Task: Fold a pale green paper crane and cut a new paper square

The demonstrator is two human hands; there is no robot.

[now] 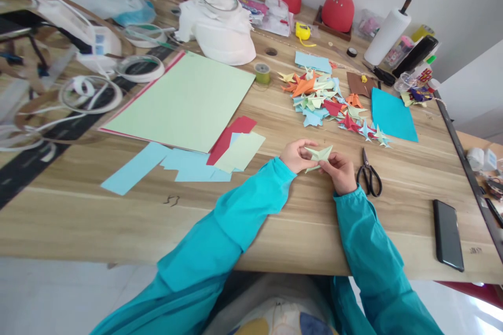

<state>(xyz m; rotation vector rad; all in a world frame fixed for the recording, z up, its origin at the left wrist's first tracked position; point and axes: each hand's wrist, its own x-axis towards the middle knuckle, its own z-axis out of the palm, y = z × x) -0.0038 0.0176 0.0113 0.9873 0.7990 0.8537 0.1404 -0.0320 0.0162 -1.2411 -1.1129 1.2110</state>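
Mid-fold: green paper figure (pixel 320 155) near the desk's (pixel 353 235) front edge.
The left hand (pixel 296 156) and right hand (pixel 343 173) pinch it; its points look formed. A heap of finished figures (pixel 326 100) lies toward the far right.

I look all over my surface (pixel 411 167), but I can't read any words, numbers or signs here.

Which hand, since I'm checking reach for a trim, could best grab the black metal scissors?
Probably the right hand: it pinches the pale green folded paper figure just beside the black metal scissors, while the left hand holds the figure's far side.
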